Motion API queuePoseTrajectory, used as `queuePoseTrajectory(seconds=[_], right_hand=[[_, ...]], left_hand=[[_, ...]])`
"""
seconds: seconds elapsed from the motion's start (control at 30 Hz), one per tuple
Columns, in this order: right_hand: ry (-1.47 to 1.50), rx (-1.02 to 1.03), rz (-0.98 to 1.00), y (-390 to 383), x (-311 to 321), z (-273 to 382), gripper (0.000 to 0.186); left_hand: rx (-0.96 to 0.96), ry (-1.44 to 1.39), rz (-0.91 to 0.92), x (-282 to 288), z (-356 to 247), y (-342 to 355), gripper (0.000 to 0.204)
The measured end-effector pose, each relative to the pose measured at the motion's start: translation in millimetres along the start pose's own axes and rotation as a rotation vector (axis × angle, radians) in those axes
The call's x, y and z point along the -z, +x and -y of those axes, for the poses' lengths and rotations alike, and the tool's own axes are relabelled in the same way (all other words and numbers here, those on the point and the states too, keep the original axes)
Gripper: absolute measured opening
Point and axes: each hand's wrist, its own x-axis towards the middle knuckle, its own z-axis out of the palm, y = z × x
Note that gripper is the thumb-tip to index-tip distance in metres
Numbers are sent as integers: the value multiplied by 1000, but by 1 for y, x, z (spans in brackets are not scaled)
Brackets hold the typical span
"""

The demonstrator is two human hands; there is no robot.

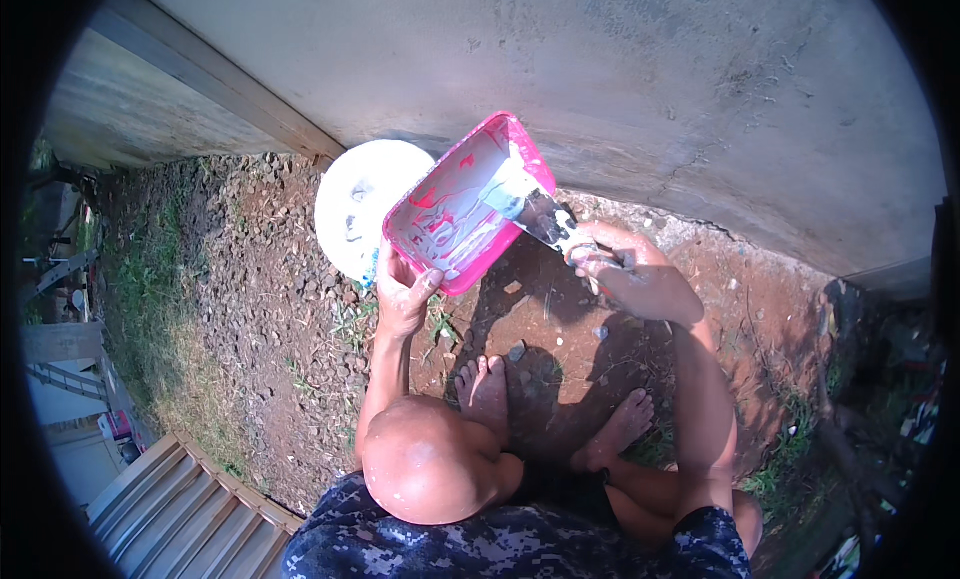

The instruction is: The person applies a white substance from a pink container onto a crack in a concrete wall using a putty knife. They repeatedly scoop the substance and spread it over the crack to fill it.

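My left hand (404, 291) grips the near left corner of a pink rectangular tray (472, 279), thumb over the rim. White paste coats the inside of the tray, with pink showing through in streaks. In my right hand (625, 264) is a wide putty knife (545, 219), its fingers wrapped round the handle. The knife's blade is smeared with white and reaches over the right rim into the tray, where white paste covers its end. Just left of the tray stands a round white bucket lid or top (370, 194) with grey smudges, partly hidden behind the tray.
A grey plastered wall (640, 69) rises ahead, with a vertical post (220, 69) at its left. Gravelly ground (270, 279) and grass lie to the left. Corrugated sheeting (180, 509) is at the lower left. My bare feet (484, 391) and bent knee (430, 459) are below the tray.
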Motion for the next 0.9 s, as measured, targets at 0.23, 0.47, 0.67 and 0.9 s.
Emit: queuePoseTrajectory(seconds=[0.23, 0.47, 0.67, 0.9], right_hand=[[-519, -11, -185, -4, 17, 39, 23], [-678, 46, -146, -4, 15, 39, 25], [-557, -58, -50, 4, 8, 41, 26], [-367, -247, -22, 5, -8, 38, 30]], left_hand=[[32, -97, 126, -30, 2, 3, 90], [128, -140, 183, -36, 3, 0, 94], [180, -127, 225, -32, 3, -1, 94], [207, -51, 251, -29, 5, -3, 92]])
